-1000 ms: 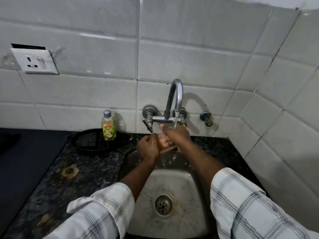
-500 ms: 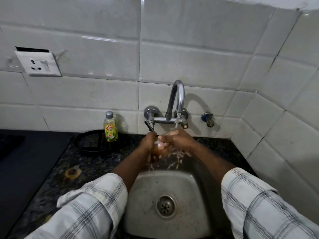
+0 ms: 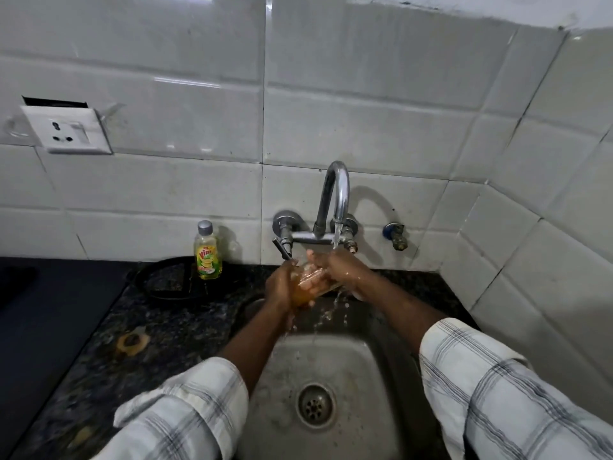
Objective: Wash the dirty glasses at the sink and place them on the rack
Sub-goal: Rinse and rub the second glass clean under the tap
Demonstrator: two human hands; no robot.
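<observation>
A clear glass (image 3: 311, 283) lies tilted between my two hands under the running tap (image 3: 335, 197), over the back of the steel sink (image 3: 335, 363). My left hand (image 3: 280, 287) wraps the glass from the left. My right hand (image 3: 335, 265) grips it from the right, with fingers showing through or inside the glass. Water streams onto my right hand and splashes down into the sink. No rack is in view.
A yellow dish-soap bottle (image 3: 207, 251) stands against the wall left of the tap, beside a black round stand (image 3: 169, 277). Dark granite counter (image 3: 109, 327) and a dark mat (image 3: 39, 313) lie left. A wall socket (image 3: 66, 129) sits upper left; tiled wall closes the right.
Both hands stayed under the tap with the glass, shifting slightly as they turn it. More water now splashes down into the sink.
</observation>
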